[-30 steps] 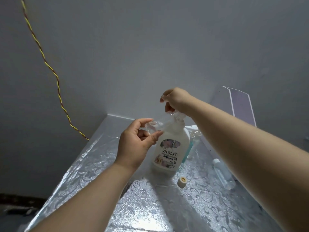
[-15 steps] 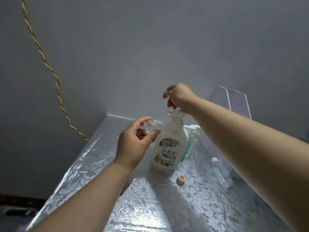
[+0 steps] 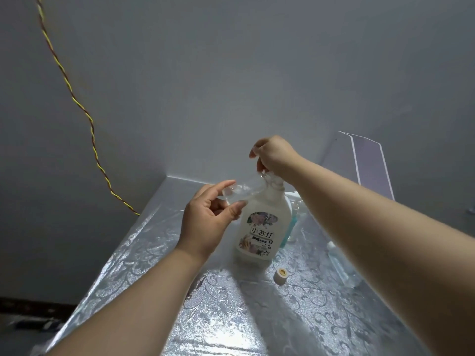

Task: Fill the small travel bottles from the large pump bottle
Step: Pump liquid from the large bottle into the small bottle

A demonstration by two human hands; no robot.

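The large white pump bottle [image 3: 262,227] with a flowered label stands upright on the silver patterned table [image 3: 231,317]. My left hand [image 3: 208,219] holds a small clear travel bottle [image 3: 240,192] between thumb and fingers, tilted with its mouth against the pump's spout. My right hand [image 3: 272,155] sits on top of the pump head, fingers curled over it; the pump head itself is mostly hidden. A small beige cap [image 3: 281,276] lies on the table just right of the big bottle.
Another clear small bottle [image 3: 336,260] lies on the table at the right, partly behind my right forearm. A teal and white bottle [image 3: 293,222] stands behind the pump bottle. A clear stand [image 3: 367,163] leans at the back right. A yellow twisted cord [image 3: 77,104] hangs on the left wall.
My right hand rose about half a second ago and has come back down a little on the pump head. The left hand keeps the small bottle at the spout.
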